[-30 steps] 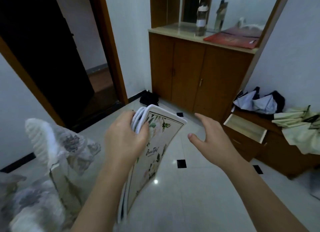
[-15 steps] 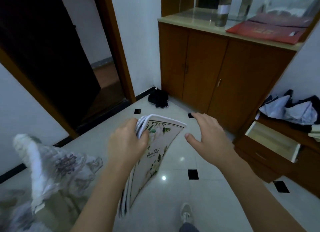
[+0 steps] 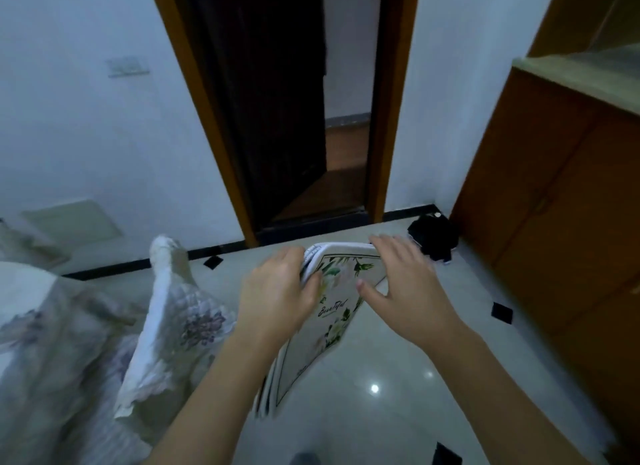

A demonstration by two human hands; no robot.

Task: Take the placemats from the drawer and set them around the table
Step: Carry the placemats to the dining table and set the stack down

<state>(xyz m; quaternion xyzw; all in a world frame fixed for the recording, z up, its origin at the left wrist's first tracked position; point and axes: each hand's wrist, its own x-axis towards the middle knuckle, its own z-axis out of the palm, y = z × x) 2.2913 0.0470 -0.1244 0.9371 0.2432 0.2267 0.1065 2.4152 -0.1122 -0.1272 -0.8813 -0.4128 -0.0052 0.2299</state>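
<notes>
A stack of white placemats (image 3: 332, 305) with a green floral print and a dark border line hangs tilted above the floor. My left hand (image 3: 277, 298) grips the stack at its upper left corner, thumb across the printed face. My right hand (image 3: 405, 284) is spread with straight fingers over the stack's upper right edge, fingertips at the top corner, thumb near the print. The lower mats fan out below my left forearm. The drawer and the table are out of view.
A chair with a floral quilted cover (image 3: 173, 319) stands at the left. A dark open doorway (image 3: 294, 118) is ahead. A wooden cabinet (image 3: 561, 222) lines the right side, a black object (image 3: 433, 239) on the tiled floor beside it.
The view has swung left, so the cabinet and open drawer slid out to the right. My right hand moved in from beside the placemats onto their upper right edge.
</notes>
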